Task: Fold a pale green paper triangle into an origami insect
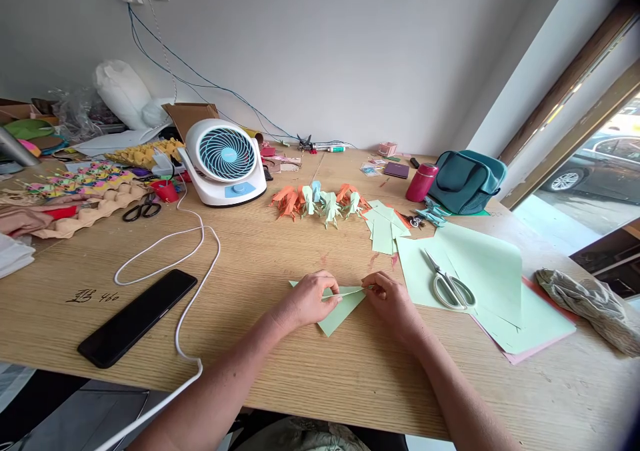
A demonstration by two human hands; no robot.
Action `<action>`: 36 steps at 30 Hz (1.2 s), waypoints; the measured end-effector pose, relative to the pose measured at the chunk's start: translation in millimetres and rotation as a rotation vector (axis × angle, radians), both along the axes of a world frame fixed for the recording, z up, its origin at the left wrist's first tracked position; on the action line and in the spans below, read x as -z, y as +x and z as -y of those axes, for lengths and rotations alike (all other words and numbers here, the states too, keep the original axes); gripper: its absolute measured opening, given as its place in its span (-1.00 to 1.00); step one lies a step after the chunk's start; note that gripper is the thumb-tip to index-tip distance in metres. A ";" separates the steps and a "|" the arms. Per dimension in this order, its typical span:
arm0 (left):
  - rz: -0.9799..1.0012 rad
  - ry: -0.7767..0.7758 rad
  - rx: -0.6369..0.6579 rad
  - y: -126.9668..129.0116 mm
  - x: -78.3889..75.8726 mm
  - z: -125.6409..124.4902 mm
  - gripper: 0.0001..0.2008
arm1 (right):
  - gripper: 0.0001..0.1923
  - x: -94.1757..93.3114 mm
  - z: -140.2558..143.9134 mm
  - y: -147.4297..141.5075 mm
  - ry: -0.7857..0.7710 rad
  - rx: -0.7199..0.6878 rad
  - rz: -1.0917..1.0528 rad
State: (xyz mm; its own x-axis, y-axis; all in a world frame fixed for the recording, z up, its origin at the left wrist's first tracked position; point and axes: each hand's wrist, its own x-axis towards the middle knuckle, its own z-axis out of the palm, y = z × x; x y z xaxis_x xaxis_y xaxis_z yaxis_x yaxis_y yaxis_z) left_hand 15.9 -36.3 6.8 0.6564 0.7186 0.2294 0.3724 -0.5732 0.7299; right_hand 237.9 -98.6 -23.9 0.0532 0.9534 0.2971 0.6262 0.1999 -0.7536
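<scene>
Pinching the pale green paper [334,318] just left of the scissors [444,276] with narrow-closed fingers of left hand [315,298] and right hand [390,298] alike, so probably mid-fold and calling for lined-up edges and a steady press next tbh.

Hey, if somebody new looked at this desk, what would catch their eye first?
Probably the big white fan, left of centre toward the back of the table. Next might come the orange, green and blue paper figures clustered in the middle, beyond the left hand and right hand holding pale green paper. The pink bottle beside the teal bag also stands out, back right.
</scene>
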 end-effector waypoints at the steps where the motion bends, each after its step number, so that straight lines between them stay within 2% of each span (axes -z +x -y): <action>1: -0.024 -0.018 0.011 -1.8 -2.9 -0.5 -0.96 | -0.92 -0.6 0.1 -0.5 0.002 -0.006 -0.013; 7: -0.245 -0.071 0.115 -12.2 -21.8 -0.5 -0.97 | -0.92 -8.9 2.0 -4.9 0.102 -0.089 -0.084; 10: -0.317 -0.043 0.130 -13.6 -22.1 1.2 -0.93 | -0.91 -9.9 2.7 -7.5 0.167 -0.143 -0.083; 16: -0.399 0.060 0.092 -12.0 -16.6 4.7 -0.90 | -0.90 -7.5 5.5 -10.4 0.158 -0.202 -0.031; 19: -0.429 0.105 0.100 -11.3 -18.8 6.8 -0.89 | -0.88 -7.5 11.0 -12.5 0.120 -0.197 0.051; 22: -0.511 0.147 0.128 -9.6 -22.7 11.4 -0.86 | -0.85 -6.9 19.6 -14.6 0.070 -0.186 0.231; 25: -0.602 0.224 0.122 -4.9 -24.4 18.6 -0.84 | -0.86 -5.8 28.0 -15.2 0.113 -0.186 0.403; 27: -0.633 0.300 0.125 -0.1 -23.1 23.4 -0.85 | -0.86 -5.3 31.9 -14.8 0.146 -0.185 0.471; 30: -0.625 0.400 0.198 8.0 -17.8 27.8 -0.83 | -0.83 -4.6 34.4 -14.6 0.166 -0.187 0.524; 36: -0.643 0.505 0.242 15.6 -6.1 28.0 -0.86 | -0.81 -3.7 37.0 -12.3 0.158 -0.155 0.528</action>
